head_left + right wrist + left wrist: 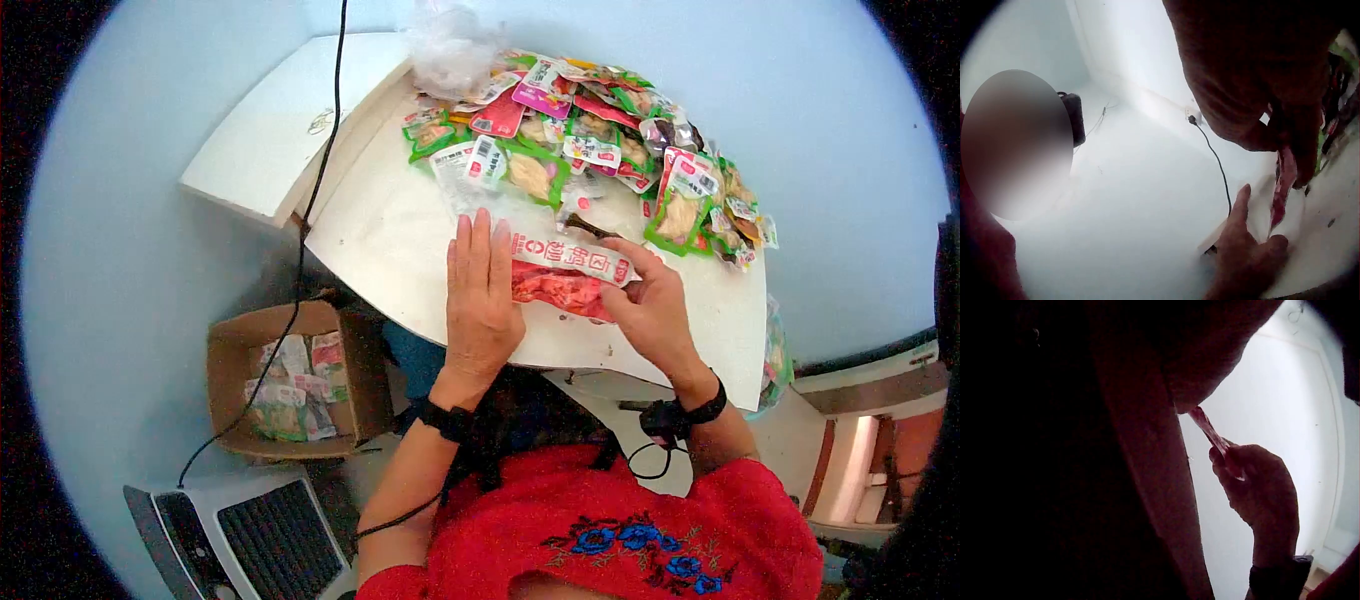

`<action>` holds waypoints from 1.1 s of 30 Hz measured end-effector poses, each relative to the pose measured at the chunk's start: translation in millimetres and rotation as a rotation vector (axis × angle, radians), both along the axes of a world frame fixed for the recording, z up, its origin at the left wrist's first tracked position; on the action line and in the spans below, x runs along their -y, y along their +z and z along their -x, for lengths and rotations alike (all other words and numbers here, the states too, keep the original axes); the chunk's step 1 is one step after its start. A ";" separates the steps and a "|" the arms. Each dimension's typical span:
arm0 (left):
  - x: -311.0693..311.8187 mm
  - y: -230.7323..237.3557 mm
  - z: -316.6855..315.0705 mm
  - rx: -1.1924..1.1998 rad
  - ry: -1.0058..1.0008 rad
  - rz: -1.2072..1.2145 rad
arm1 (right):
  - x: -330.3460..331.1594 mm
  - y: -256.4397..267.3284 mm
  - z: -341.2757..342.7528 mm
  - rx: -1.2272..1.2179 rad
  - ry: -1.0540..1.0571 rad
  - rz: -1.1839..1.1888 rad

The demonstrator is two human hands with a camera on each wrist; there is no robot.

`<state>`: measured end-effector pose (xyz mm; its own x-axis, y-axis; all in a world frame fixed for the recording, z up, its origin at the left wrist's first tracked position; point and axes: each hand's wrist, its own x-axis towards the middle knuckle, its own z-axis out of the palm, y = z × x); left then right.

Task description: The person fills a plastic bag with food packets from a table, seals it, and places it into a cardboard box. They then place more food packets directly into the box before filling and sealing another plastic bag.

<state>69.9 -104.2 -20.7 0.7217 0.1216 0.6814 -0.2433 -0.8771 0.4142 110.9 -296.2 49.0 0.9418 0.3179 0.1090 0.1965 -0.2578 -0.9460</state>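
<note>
So both hands are right at the packet, one per end. The right hand (655, 312) has its thumb and fingers pinching the right end. The left hand (484, 300) lies with fingers straight, close together and pointing away from the body, right up against the left end; can't tell if its thumb is gripping anything.

Between them is a long, flat, red-and-white plastic packet (560, 280) with red printing on its pale band. The relation that matters imo: its long axis goes side to side across the body, roughly crosswise to those left fingers, with the right end dipping a touch toward the wearer. Neither hand is really nearer, but the right has the surer hold. Both wrist cams catch the packet as a narrow strip, and I can't tell whether its underside touches the white surface (375, 225).

Just past the packet, by the right hand's fingertips, there's a slim dark brown stick-like thing (590, 227). Farther out is a heap of small green, red and white plastic food packets (533, 175). Down left, well apart, sits a brown cardboard box (228, 425) with more packets inside.
</note>
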 end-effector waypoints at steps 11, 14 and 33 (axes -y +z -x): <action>-0.7 4.5 0.8 0.043 -0.077 0.043 | -45.5 -24.6 -19.7 0.024 0.107 0.017; -2.1 4.1 1.3 0.064 -0.098 0.061 | -51.7 -13.1 -18.4 0.008 0.052 -0.022; -3.6 1.7 2.4 0.069 -0.206 0.193 | -89.7 -34.2 -7.7 -0.074 -0.078 -0.196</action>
<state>67.5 -100.6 -19.0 0.6973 0.1096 0.7084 -0.4415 -0.7129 0.5448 118.5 -206.5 14.8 0.9704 0.2236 0.0912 0.1113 -0.0792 -0.9906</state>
